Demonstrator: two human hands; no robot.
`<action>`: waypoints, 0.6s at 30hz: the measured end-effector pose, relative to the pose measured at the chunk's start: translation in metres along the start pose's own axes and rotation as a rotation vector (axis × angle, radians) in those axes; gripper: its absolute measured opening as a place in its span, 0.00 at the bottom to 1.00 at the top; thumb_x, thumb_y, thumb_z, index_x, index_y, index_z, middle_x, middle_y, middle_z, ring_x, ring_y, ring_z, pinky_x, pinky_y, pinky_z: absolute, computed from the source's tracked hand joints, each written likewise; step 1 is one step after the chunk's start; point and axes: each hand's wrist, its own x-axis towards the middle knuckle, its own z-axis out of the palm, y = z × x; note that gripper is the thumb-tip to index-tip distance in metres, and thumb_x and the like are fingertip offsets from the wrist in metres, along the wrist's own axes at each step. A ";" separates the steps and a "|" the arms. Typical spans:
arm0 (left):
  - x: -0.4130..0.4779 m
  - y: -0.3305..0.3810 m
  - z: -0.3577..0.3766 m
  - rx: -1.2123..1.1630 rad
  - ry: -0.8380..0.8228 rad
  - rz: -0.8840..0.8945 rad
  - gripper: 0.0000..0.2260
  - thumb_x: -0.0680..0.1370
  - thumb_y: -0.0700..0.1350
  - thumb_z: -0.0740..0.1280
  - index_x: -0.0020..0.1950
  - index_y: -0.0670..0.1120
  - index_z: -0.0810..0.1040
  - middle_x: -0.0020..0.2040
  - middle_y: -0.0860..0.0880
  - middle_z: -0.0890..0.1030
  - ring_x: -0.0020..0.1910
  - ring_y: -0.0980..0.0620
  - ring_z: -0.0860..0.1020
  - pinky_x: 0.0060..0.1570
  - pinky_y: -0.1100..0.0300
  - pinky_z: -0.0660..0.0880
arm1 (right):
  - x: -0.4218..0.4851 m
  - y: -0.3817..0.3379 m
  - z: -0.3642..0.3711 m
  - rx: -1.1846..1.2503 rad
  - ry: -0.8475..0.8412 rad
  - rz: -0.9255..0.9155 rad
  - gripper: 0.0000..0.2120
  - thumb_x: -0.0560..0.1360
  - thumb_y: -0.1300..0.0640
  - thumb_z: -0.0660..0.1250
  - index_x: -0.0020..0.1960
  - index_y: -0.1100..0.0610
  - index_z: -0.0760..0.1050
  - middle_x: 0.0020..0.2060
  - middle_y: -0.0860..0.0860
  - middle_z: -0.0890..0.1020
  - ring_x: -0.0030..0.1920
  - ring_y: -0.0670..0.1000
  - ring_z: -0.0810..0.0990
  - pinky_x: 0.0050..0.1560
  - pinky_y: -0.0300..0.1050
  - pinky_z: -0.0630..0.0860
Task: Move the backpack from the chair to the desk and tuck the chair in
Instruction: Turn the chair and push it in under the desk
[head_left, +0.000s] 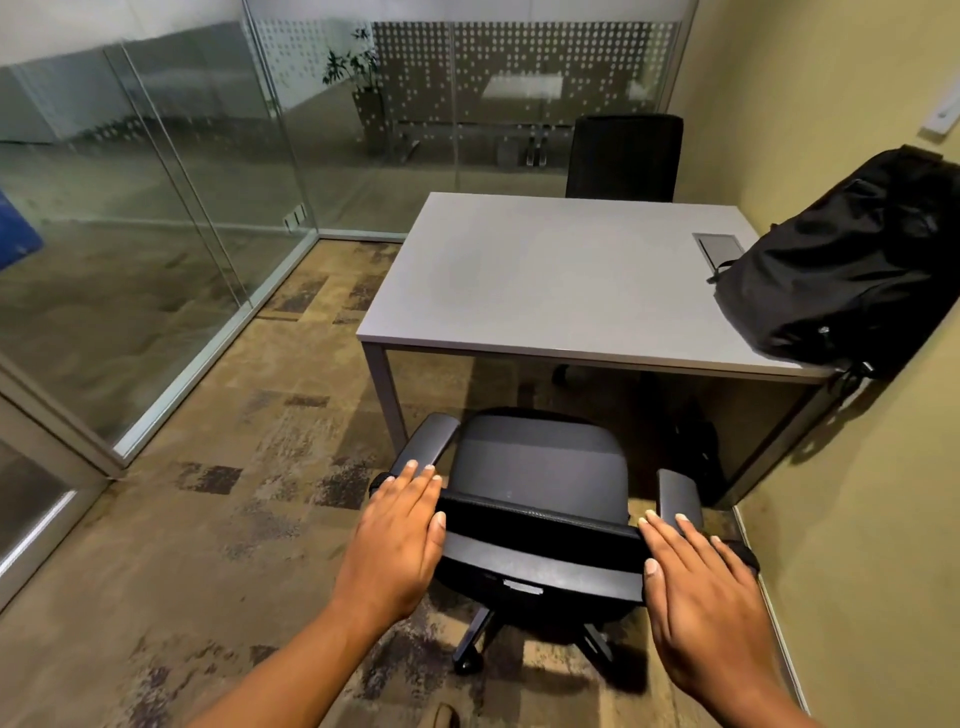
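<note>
A black backpack (852, 260) rests on the right end of the grey desk (545, 280), leaning against the wall. A black office chair (540, 473) with grey armrests stands in front of the desk, its seat partly under the desk's front edge and empty. My left hand (400, 540) lies flat at the left end of the chair's backrest top, fingers apart. My right hand (701, 587) lies flat at the right end of the backrest, fingers spread. Neither hand is curled around anything.
A second black chair (623, 156) sits at the desk's far side. Glass walls (171, 208) close off the left and back. A yellow wall (857, 519) runs close along the right. A cable hatch (719, 244) is set in the desk. Patterned carpet (234, 519) lies to the left.
</note>
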 end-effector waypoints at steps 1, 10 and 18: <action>0.003 0.000 0.000 0.002 0.000 0.000 0.25 0.82 0.53 0.48 0.72 0.42 0.71 0.72 0.46 0.71 0.75 0.50 0.61 0.74 0.53 0.55 | 0.003 0.001 0.000 0.006 0.008 -0.004 0.27 0.78 0.46 0.44 0.69 0.51 0.71 0.67 0.46 0.76 0.71 0.50 0.70 0.68 0.48 0.63; 0.048 -0.008 0.009 0.020 -0.016 -0.012 0.27 0.81 0.54 0.47 0.72 0.42 0.70 0.73 0.46 0.71 0.75 0.49 0.62 0.74 0.50 0.57 | 0.045 0.008 0.002 0.002 0.028 -0.017 0.27 0.78 0.45 0.43 0.70 0.50 0.70 0.68 0.45 0.75 0.72 0.48 0.67 0.70 0.47 0.61; 0.104 -0.020 0.019 0.032 -0.041 -0.025 0.28 0.81 0.56 0.45 0.74 0.44 0.67 0.74 0.47 0.69 0.76 0.51 0.60 0.75 0.51 0.56 | 0.109 0.012 0.005 0.036 0.047 -0.049 0.27 0.78 0.46 0.44 0.69 0.51 0.71 0.67 0.46 0.76 0.71 0.48 0.69 0.70 0.48 0.63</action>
